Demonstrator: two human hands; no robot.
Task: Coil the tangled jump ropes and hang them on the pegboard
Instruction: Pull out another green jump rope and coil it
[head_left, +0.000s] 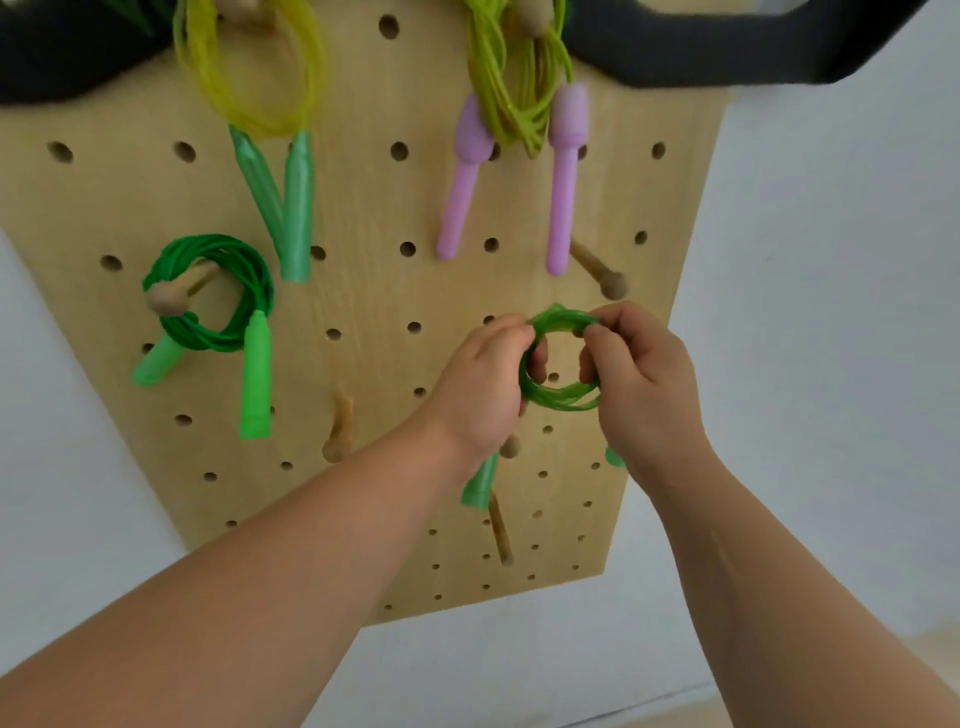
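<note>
- Pegboard (374, 218): pale wood with visible grain and rows of round holes, set against a white wall (831, 312).
- Coil (558, 399): glossy translucent green cord wound into a small ring of several strands. It is held in front of the board's lower right part, between both hands.
- Left hand (483, 384): fingers curled round the ring's left side, pinching it near the top.
- Right hand (641, 379): fingers curled, pinching the ring's upper right.
- Green handle (480, 483): tapered, matte plastic, hanging below the left wrist.
- Dark green rope (218, 247): looped over a knobbed wooden peg (169, 301) at left, with two green handles dangling.
- Yellow rope (260, 122): shiny loop at top left, with translucent green handles.
- Lime rope (504, 104): bundled at top right, with smooth lilac handles.
- Bare peg (605, 275): round-headed wood, just above the right hand.
</note>
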